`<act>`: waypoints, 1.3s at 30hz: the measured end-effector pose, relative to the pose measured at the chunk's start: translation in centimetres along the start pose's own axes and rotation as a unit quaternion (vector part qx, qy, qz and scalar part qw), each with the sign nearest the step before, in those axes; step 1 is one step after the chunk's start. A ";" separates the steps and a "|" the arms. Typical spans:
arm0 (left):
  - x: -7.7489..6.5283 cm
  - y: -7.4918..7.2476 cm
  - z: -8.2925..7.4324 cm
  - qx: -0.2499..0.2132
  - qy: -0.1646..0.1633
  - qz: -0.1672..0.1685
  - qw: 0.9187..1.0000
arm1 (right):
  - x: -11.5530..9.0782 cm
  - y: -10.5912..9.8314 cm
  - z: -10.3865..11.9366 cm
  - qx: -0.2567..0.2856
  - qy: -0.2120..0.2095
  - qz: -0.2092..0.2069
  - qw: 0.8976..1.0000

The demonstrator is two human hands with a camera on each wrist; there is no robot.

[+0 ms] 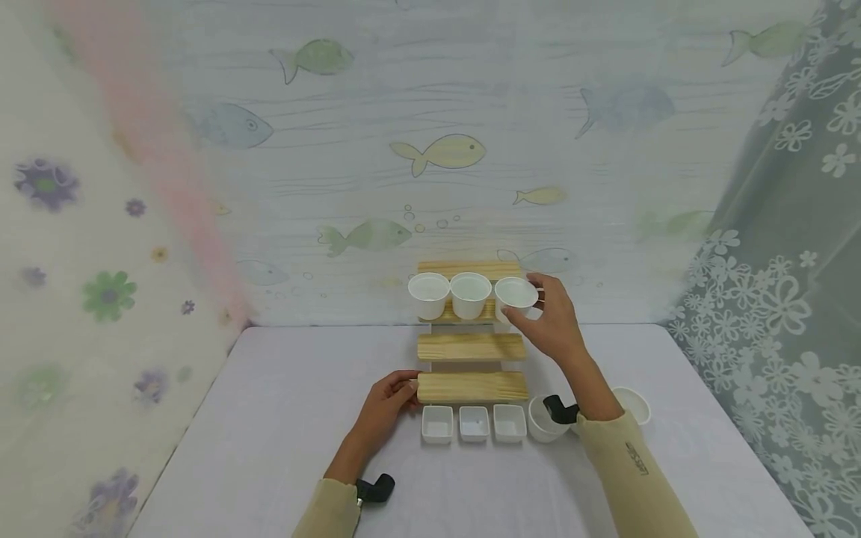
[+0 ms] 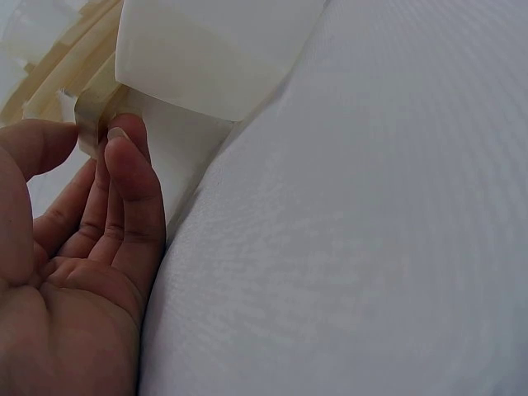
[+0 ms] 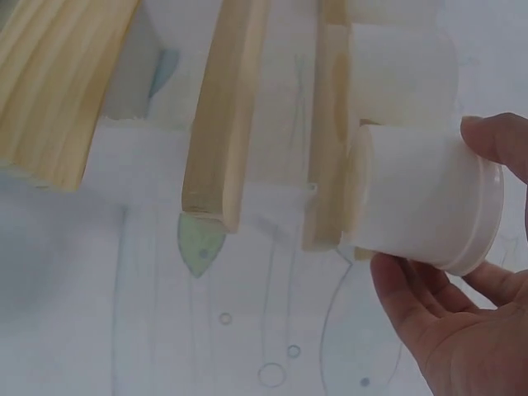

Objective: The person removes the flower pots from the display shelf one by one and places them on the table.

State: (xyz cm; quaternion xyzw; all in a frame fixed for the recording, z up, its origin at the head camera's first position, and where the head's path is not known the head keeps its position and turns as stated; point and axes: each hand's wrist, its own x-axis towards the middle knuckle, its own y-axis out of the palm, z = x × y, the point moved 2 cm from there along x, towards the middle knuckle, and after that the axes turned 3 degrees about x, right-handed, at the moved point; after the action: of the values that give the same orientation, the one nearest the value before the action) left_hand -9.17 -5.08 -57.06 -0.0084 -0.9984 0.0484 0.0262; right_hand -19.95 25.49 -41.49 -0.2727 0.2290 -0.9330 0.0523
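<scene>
while the left hand (image 1: 389, 394) pinches the rack (image 1: 471, 347), the right hand (image 1: 554, 317) grips a cup (image 1: 515, 292), two more cups (image 1: 470, 299) at its left; placing seems the step, probably needing gentle release next.

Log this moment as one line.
right hand: holds cup at second-highest slat | left hand: pinches left end of front slat | two other cups: same slat, left of it

A: Head view?
B: Diffuse, muted light; faint soft shadow on the desk (image 1: 289, 418), right of the wooden rack (image 1: 471, 347).
A: Left wrist?
B: Hazy, low contrast; wooden rack blurred.
</scene>
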 end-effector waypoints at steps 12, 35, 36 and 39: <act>-0.3 0.1 -0.2 0.009 0.005 -0.005 1.000 | -2.4 -0.5 1.7 0.002 -0.017 -0.003 1.000; -1.0 0.7 0.0 0.011 -0.004 -0.019 1.000 | -7.3 0.8 3.5 0.035 -0.051 0.032 0.998; -1.0 0.7 0.0 0.010 -0.005 -0.018 1.000 | -7.4 0.9 3.7 0.037 -0.051 0.034 0.997; -1.0 0.7 0.0 0.004 -0.007 -0.016 1.000 | -7.8 1.3 3.9 0.045 -0.050 0.040 0.997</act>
State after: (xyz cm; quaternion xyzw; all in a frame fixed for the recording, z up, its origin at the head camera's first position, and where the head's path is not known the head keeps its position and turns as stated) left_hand -8.12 -4.39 -57.14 0.0081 -0.9984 0.0524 0.0204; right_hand -11.27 24.47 -42.96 -0.3067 0.1946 -0.9248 0.1134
